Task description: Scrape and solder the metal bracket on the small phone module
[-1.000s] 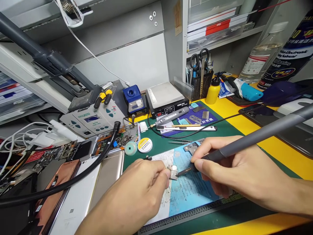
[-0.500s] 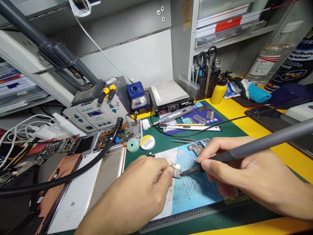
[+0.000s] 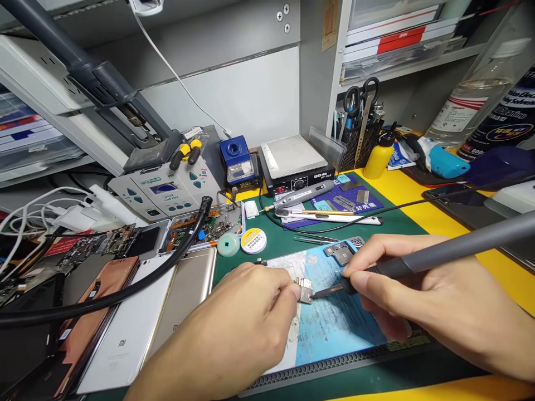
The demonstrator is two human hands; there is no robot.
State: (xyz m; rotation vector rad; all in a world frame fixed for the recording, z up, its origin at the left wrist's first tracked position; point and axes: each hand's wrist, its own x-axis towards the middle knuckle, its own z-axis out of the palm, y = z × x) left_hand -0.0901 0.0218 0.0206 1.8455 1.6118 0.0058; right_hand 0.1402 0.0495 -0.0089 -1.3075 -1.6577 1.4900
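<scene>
My left hand (image 3: 246,323) pinches a small silvery board piece (image 3: 306,292) between thumb and forefinger; the part under the fingers is hidden. In my right hand (image 3: 438,306) is a soldering iron (image 3: 455,245), gripped low like a pen, its dark handle running off to the right. Its flat tip points left and meets the lower right corner of the board piece, or comes very close to it. Both hands work above a blue and white work pad (image 3: 326,334) with dark smudges. Another small board (image 3: 343,253) lies at the pad's far edge, beside my right fingertips.
Tweezers (image 3: 311,240) and brushes (image 3: 330,217) lie behind the pad, with a heating plate (image 3: 296,156) farther back. Phone shells (image 3: 125,328) and a thick black hose (image 3: 137,295) occupy the left. A yellow bottle (image 3: 380,156) stands back right.
The view has shifted slightly, so most things sit a little farther right. Both hands keep their grips, and the iron's tip stays at the board piece's corner.
</scene>
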